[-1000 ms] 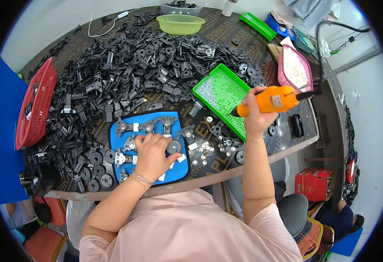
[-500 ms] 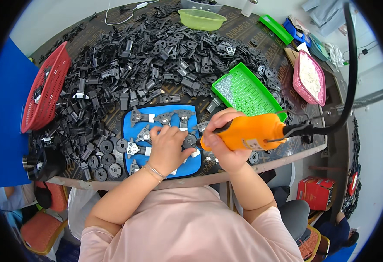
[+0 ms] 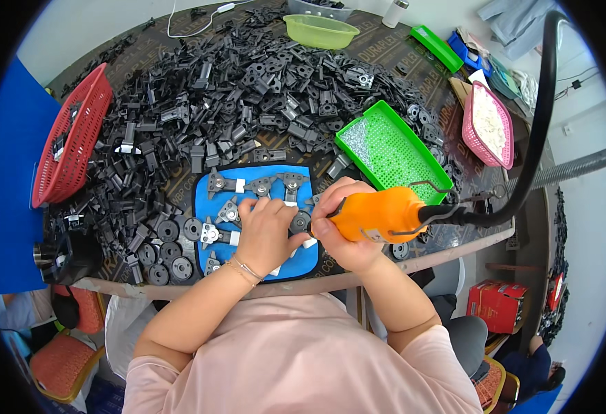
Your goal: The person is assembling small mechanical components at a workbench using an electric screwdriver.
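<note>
My right hand [image 3: 348,231] is wrapped round an orange electric screwdriver [image 3: 379,215], lying nearly level with its tip toward the left. The tip meets a round black disc [image 3: 301,221] at the right of a blue mat [image 3: 255,272]; the exact contact is hidden by my fingers. From the left, my left hand [image 3: 268,234] grips the disc and the part under it between thumb and fingers. Several black plastic brackets, some with white pieces, lie on the mat around my left hand, among them a bracket with a white plate [image 3: 210,235].
A wide heap of black brackets [image 3: 248,90] covers the table behind the mat. Loose black discs [image 3: 170,252] lie left of it. A green perforated tray [image 3: 406,155] with small screws sits right, beyond it a pink basket [image 3: 489,121] of white pieces. A red basket [image 3: 75,138] stands left.
My right hand and the screwdriver have shifted slightly left toward the disc, and the tool's rear end has swung left. My left hand has stayed put.
</note>
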The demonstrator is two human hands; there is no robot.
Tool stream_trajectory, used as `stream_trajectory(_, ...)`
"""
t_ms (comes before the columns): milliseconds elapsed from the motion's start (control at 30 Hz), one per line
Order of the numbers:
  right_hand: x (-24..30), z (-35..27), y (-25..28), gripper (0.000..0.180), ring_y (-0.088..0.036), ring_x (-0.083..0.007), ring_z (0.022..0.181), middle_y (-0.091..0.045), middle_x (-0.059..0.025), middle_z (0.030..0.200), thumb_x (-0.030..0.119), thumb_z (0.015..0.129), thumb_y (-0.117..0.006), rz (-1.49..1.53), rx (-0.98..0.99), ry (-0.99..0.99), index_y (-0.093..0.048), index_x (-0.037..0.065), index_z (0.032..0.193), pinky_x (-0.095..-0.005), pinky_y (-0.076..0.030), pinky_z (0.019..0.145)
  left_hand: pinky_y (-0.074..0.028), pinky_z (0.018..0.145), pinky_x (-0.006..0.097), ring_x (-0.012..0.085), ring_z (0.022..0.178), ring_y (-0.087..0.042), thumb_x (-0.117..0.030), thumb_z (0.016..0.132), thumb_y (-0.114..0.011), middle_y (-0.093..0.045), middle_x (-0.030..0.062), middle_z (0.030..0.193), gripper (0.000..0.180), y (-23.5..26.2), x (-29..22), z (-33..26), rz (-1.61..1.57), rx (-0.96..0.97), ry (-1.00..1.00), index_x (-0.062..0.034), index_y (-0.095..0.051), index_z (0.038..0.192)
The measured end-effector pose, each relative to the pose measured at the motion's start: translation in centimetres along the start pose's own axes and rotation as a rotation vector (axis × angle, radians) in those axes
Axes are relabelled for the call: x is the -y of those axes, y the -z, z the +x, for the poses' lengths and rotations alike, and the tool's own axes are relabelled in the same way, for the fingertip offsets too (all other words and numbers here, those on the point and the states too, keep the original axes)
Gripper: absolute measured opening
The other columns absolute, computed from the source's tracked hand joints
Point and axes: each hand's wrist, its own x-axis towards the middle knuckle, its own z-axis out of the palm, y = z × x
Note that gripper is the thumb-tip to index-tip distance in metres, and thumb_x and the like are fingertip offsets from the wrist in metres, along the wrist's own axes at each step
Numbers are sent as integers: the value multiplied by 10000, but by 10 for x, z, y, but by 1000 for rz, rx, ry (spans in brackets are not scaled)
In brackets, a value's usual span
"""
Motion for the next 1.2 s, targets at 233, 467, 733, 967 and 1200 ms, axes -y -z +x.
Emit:
stream_trajectory(233,0,13,7,275,-570,-159,688,-534,-93,883,-76,721,-653,-111,128,145,-525,50,929,-282,-505,609,-310,888,437,230,910,-537,-308,626,-811,-587,37,861,406,1,1,-1,18,-3,9,-90,-678,941)
stream_trajectory(467,27,13,38,312,-527,-162,709,-504,-87,960,79,800,-670,356,-213,122,-492,49,1054,-292,-451,625,-312,920,462,225,975,-515,-326,663,-785,-568,52,954,415,11,-7,-11,91,-59,37,-88,-659,979)
stream_trajectory(733,11,-8,71,291,-539,-167,679,-512,-101,955,33,815,-623,297,-370,82,-490,35,1074,-297,-464,637,-283,943,443,230,1017,-518,-217,638,-803,-580,34,1019,487,108,56,-68,341,-182,321,-134,-649,1093)
stream_trajectory(967,15,-2,69,287,-537,-164,678,-513,-106,941,51,820,-620,252,-390,107,-490,31,1075,-290,-464,627,-275,984,441,239,1055,-509,-171,576,-813,-568,32,1072,555,105,82,-71,261,20,341,-136,-661,1109)
stream_trajectory(1200,21,-10,83,311,-522,-151,709,-507,-82,967,67,821,-630,203,-409,108,-496,46,1100,-291,-436,663,-292,983,466,237,1030,-526,-207,591,-746,-612,43,993,414,108,87,-57,374,-13,291,-92,-694,986)
